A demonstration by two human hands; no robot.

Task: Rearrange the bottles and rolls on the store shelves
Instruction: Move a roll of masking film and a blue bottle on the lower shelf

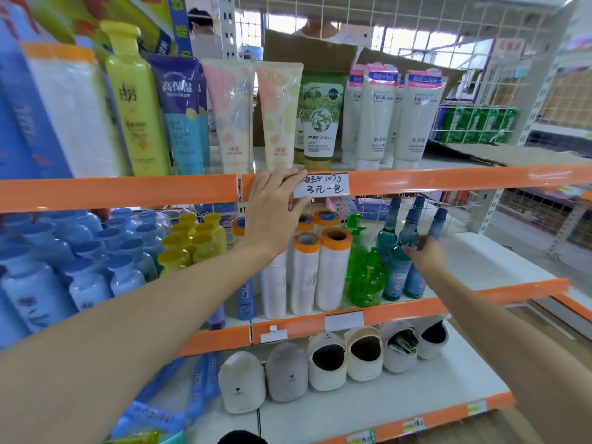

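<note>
**Right grip on a blue bottle, left braced on the shelf edge**

My left hand [275, 216] rests on the orange shelf rail [128, 190], fingers loosely bent over it just beside the handwritten price tag [323, 186]. It grasps nothing; looks like a brace while I reach in.

My right hand [424, 255] is on the middle shelf [499, 267], fingers wrapped round one blue-green bottle [409, 233] in the cluster at the right end of the stock. The bottle stands upright and touches its neighbours.

The rolls [333, 267] with orange caps stand upright left of the green pump bottles [365, 277], between my two hands, untouched.

Bare shelf lies right of the cluster, probably room to shift bottles.
</note>
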